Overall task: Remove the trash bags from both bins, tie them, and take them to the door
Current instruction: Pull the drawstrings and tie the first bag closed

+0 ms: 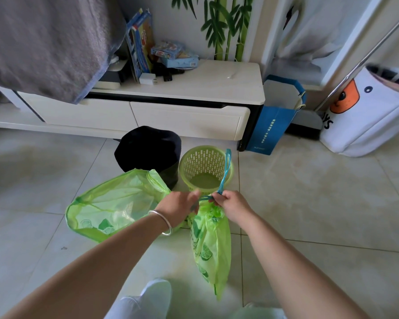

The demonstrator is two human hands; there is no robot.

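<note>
Both hands pinch the blue drawstring [217,195] at frame centre: left hand [179,209] one end, right hand [232,207] the other. The gathered green bag [211,247] hangs straight down below them, so I'd guess knotting comes next.

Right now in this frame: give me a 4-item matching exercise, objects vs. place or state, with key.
Column 1:
1. green basket
2. gathered green bag
3. open green bag
4. blue paper bag

Column 2:
A. lying on the floor, mouth wide open
B. standing beside the cabinet end
C. unlined, standing on the floor
D. blue drawstring pulled by both hands

Pairs: 1-C, 2-D, 3-A, 4-B
</note>
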